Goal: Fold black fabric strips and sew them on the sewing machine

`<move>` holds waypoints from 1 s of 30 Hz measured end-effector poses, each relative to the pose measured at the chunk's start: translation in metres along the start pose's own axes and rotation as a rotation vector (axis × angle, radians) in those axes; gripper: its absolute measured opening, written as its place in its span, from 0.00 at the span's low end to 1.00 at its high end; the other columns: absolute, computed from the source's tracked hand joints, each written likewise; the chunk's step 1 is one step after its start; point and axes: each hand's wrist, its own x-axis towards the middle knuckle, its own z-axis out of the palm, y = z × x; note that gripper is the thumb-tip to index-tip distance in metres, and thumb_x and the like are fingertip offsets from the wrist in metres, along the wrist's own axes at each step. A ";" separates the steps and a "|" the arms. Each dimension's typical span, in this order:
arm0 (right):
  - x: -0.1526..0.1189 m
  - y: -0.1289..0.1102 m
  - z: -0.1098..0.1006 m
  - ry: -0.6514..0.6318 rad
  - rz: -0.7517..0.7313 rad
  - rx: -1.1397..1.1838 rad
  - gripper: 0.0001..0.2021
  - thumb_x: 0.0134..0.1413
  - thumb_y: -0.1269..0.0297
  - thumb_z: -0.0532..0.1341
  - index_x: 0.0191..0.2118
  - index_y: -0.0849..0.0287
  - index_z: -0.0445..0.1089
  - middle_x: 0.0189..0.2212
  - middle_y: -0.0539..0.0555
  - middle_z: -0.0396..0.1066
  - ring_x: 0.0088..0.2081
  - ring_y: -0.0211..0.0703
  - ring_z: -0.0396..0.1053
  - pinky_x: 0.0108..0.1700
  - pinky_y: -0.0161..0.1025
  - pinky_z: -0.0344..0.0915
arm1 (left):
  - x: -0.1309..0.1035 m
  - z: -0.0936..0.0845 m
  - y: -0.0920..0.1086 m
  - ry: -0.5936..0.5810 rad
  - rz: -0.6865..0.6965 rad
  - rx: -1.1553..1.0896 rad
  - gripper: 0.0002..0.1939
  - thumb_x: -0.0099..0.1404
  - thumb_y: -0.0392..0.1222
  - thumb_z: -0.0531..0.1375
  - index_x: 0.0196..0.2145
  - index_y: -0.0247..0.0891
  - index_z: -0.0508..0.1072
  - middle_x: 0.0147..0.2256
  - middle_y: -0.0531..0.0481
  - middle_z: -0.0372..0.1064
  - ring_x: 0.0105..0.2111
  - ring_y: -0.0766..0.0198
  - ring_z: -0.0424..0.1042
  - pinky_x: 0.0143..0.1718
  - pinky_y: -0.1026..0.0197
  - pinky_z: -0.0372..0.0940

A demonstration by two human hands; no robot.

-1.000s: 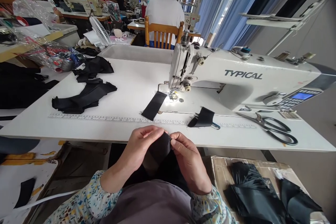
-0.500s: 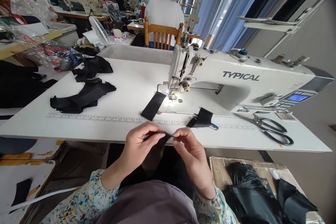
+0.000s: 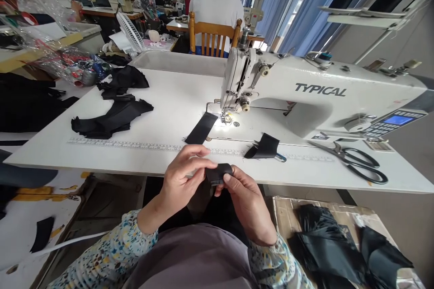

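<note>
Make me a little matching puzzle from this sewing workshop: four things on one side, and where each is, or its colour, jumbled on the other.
Things:
1. Scissors
2. Folded black fabric piece
3. Curtains
4. Heaped black fabric pieces

Places or colours:
A. Blue
B. On the cardboard, lower right
C. Pinched in the right hand
D. On the white tabletop, below the sewing machine's control panel

Right pairs: 1-D, 2-C, 3-A, 4-B

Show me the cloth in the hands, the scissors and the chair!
Black cloth [image 3: 219, 172]: head view, on its middle.
Scissors [image 3: 337, 149]: head view, near the pivot.
Wooden chair [image 3: 217, 28]: head view, on the top rail.
</note>
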 end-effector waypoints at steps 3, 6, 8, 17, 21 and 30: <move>-0.002 0.000 -0.002 0.080 -0.054 -0.081 0.13 0.67 0.54 0.61 0.33 0.55 0.71 0.29 0.49 0.68 0.35 0.43 0.65 0.46 0.42 0.61 | -0.010 -0.004 0.008 0.146 -0.192 -0.047 0.06 0.72 0.38 0.59 0.44 0.41 0.76 0.42 0.45 0.72 0.39 0.59 0.74 0.37 0.60 0.70; -0.004 0.002 -0.001 0.127 -0.102 -0.162 0.13 0.68 0.54 0.61 0.33 0.55 0.70 0.29 0.49 0.68 0.36 0.43 0.65 0.46 0.41 0.60 | -0.023 -0.005 0.018 0.007 -0.460 -0.248 0.13 0.75 0.47 0.57 0.36 0.38 0.74 0.29 0.50 0.69 0.26 0.66 0.68 0.26 0.64 0.64; -0.005 0.003 0.001 0.129 -0.133 -0.223 0.14 0.68 0.54 0.60 0.32 0.55 0.70 0.29 0.49 0.67 0.36 0.43 0.64 0.45 0.40 0.60 | -0.028 -0.002 0.024 -0.125 -0.598 -0.329 0.19 0.74 0.52 0.56 0.30 0.37 0.72 0.25 0.51 0.66 0.24 0.67 0.66 0.25 0.64 0.63; -0.006 0.010 0.001 0.055 -0.051 -0.074 0.12 0.69 0.56 0.60 0.35 0.56 0.72 0.30 0.50 0.69 0.36 0.43 0.65 0.44 0.41 0.61 | -0.017 0.004 0.025 -0.253 -0.717 -0.433 0.17 0.72 0.49 0.59 0.28 0.37 0.69 0.26 0.53 0.70 0.25 0.67 0.69 0.28 0.65 0.66; -0.005 0.012 -0.001 0.030 -0.008 0.022 0.11 0.68 0.58 0.61 0.33 0.56 0.72 0.30 0.49 0.69 0.36 0.42 0.65 0.45 0.41 0.61 | -0.014 -0.002 0.019 -0.322 -0.732 -0.459 0.18 0.73 0.49 0.59 0.27 0.37 0.70 0.26 0.51 0.72 0.26 0.65 0.71 0.30 0.64 0.67; -0.004 0.014 -0.004 0.053 -0.051 -0.046 0.13 0.69 0.57 0.60 0.34 0.56 0.72 0.30 0.49 0.68 0.36 0.42 0.65 0.46 0.41 0.60 | -0.013 0.000 0.012 -0.289 -0.738 -0.561 0.23 0.75 0.55 0.55 0.31 0.34 0.74 0.30 0.47 0.73 0.30 0.61 0.74 0.34 0.60 0.71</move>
